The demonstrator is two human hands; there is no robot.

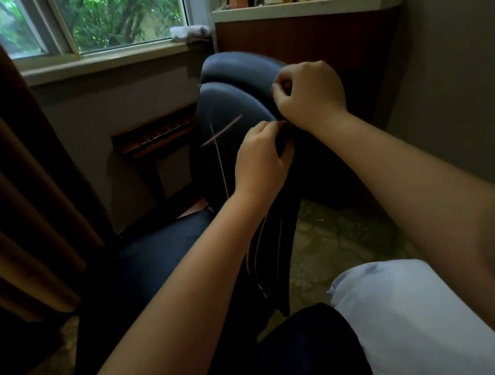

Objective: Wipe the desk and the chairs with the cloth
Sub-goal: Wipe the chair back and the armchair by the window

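Note:
A dark blue padded chair (230, 105) stands before me, its backrest upright at the centre and its seat (156, 255) to the lower left. A dark cloth (220, 135) with thin pink stripes is draped over the backrest, and its end hangs down the backrest's right side. My left hand (260, 159) pinches the cloth at the backrest's right edge. Just above it, my right hand (311, 92) has its fingers curled and pinches the cloth's edge at the top of the backrest. The two hands nearly touch.
A window (100, 20) with a pale sill is behind the chair, with a white folded towel (190, 32) on the sill. A white-topped counter (299, 7) with cups and bottles is at the back right. Brown curtain (16, 192) hangs left. Patterned carpet (334, 239) lies right of the chair.

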